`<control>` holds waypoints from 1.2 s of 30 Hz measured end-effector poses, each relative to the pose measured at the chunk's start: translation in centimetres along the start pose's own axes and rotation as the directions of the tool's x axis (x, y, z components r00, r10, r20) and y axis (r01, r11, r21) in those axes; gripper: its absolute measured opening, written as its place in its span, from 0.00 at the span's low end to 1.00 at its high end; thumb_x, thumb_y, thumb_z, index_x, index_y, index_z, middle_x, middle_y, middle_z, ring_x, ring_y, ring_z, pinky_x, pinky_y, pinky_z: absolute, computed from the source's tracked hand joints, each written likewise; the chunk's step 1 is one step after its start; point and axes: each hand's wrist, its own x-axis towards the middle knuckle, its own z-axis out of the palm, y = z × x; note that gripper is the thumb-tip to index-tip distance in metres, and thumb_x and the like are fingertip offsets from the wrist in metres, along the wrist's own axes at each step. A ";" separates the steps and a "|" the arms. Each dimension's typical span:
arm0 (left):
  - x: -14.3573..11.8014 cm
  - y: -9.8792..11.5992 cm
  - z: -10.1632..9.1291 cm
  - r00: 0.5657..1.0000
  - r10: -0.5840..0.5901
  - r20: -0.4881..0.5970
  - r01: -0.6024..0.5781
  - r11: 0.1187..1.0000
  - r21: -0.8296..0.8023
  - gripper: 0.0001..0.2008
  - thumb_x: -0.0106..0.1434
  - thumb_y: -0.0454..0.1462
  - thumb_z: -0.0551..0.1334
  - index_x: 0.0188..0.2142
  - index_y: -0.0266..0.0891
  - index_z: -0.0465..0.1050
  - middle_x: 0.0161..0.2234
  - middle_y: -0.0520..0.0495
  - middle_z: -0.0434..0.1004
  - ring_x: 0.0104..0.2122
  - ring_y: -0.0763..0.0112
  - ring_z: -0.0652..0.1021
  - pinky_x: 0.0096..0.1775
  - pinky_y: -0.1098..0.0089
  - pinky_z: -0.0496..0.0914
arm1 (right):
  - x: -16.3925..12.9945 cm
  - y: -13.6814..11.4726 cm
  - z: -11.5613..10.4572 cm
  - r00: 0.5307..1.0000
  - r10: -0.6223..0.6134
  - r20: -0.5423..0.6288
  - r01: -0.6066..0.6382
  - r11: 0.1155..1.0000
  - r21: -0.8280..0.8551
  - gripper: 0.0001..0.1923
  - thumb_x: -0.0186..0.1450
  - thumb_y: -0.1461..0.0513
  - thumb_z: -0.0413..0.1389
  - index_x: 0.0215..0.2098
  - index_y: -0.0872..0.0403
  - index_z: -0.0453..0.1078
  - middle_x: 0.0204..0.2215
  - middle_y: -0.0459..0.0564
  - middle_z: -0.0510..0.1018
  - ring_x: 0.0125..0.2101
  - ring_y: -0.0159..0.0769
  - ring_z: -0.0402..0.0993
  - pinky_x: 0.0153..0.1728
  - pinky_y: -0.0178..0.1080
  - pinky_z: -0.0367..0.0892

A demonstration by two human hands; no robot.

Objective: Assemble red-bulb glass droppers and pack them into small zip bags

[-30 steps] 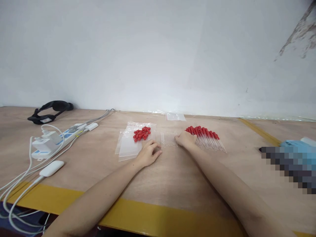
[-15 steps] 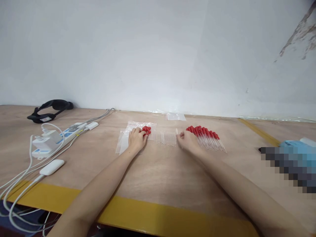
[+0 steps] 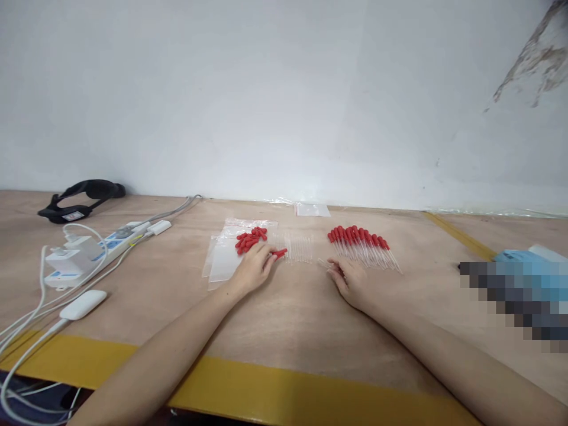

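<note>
— What's each hand on?
— Left hand [image 3: 252,269] pinches a red bulb [image 3: 279,252] beside the tubes [image 3: 298,247]; right hand [image 3: 350,278] closes on one tube [image 3: 326,264], presumably to join them over the desk [image 3: 288,319].

A pixelated block [image 3: 515,305] on the right hides whatever lies behind it; only a blue edge [image 3: 528,257] shows above it, running off the frame's right side. The cables [image 3: 26,331] at the left leave the picture at its left and bottom edges. Both forearms are cut off at the bottom. The clear tube [image 3: 326,264] at the right hand's [image 3: 352,281] fingertips is too faint to make out fully. The left hand [image 3: 252,269] hides part of the red cap [image 3: 279,252] it pinches.
</note>
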 end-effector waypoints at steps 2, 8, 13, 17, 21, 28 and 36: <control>-0.5 0.5 0.2 0.997 0.008 0.076 -0.007 1.000 -0.023 0.07 0.62 0.33 0.51 0.36 0.37 0.66 0.34 0.45 0.69 0.34 0.67 0.71 0.36 0.69 0.66 | -0.1 0.1 0.1 1.000 -0.015 -0.006 0.015 1.000 0.017 0.10 0.63 0.61 0.45 0.40 0.55 0.65 0.28 0.50 0.73 0.30 0.35 0.68 0.33 0.39 0.63; -0.6 -0.6 0.7 0.998 -0.001 0.068 -0.005 0.996 0.086 0.08 0.62 0.34 0.50 0.38 0.37 0.66 0.34 0.45 0.67 0.34 0.66 0.71 0.35 0.67 0.67 | 0.0 -0.2 0.0 0.999 -0.023 0.043 0.021 0.999 0.034 0.09 0.63 0.62 0.46 0.38 0.55 0.66 0.29 0.51 0.72 0.30 0.35 0.68 0.33 0.38 0.63; -0.3 0.5 0.2 0.998 0.010 -0.064 -0.009 1.000 0.014 0.14 0.60 0.30 0.51 0.45 0.38 0.65 0.38 0.44 0.66 0.39 0.66 0.70 0.41 0.66 0.67 | 0.0 -0.3 -0.1 0.998 -0.041 0.053 0.040 0.999 0.018 0.09 0.63 0.62 0.46 0.37 0.54 0.67 0.30 0.51 0.72 0.31 0.34 0.68 0.33 0.37 0.62; -0.8 3.1 0.1 0.993 0.081 0.081 -0.066 0.982 -0.175 0.15 0.59 0.29 0.51 0.43 0.40 0.68 0.37 0.46 0.67 0.37 0.69 0.71 0.41 0.68 0.67 | 0.1 -0.4 -0.2 0.997 -0.049 0.065 0.051 0.998 -0.027 0.10 0.64 0.62 0.46 0.37 0.54 0.68 0.31 0.49 0.74 0.32 0.34 0.69 0.35 0.38 0.58; -1.1 4.1 1.4 0.981 0.066 0.183 -0.023 0.973 -0.231 0.11 0.58 0.33 0.56 0.40 0.40 0.70 0.38 0.46 0.69 0.40 0.66 0.70 0.43 0.66 0.66 | 0.0 -0.4 -0.2 0.995 -0.032 0.099 0.037 0.998 -0.054 0.11 0.64 0.61 0.45 0.37 0.53 0.69 0.31 0.50 0.74 0.33 0.34 0.69 0.36 0.38 0.57; -0.6 4.0 2.7 0.988 -0.034 0.152 0.077 0.954 -0.291 0.08 0.61 0.36 0.55 0.32 0.39 0.73 0.33 0.47 0.72 0.34 0.69 0.72 0.39 0.68 0.67 | 0.0 -1.5 -0.1 0.989 -0.081 0.123 0.084 0.996 -0.018 0.12 0.64 0.59 0.46 0.38 0.52 0.70 0.30 0.49 0.75 0.30 0.32 0.68 0.37 0.38 0.55; -0.8 5.2 2.5 0.973 -0.133 0.189 0.208 0.861 -0.464 0.09 0.62 0.37 0.54 0.36 0.37 0.71 0.29 0.49 0.75 0.29 0.72 0.73 0.33 0.71 0.67 | 0.2 -2.6 -0.2 0.983 -0.107 0.150 0.099 0.994 0.055 0.12 0.64 0.59 0.48 0.39 0.52 0.71 0.29 0.48 0.75 0.27 0.29 0.67 0.35 0.38 0.55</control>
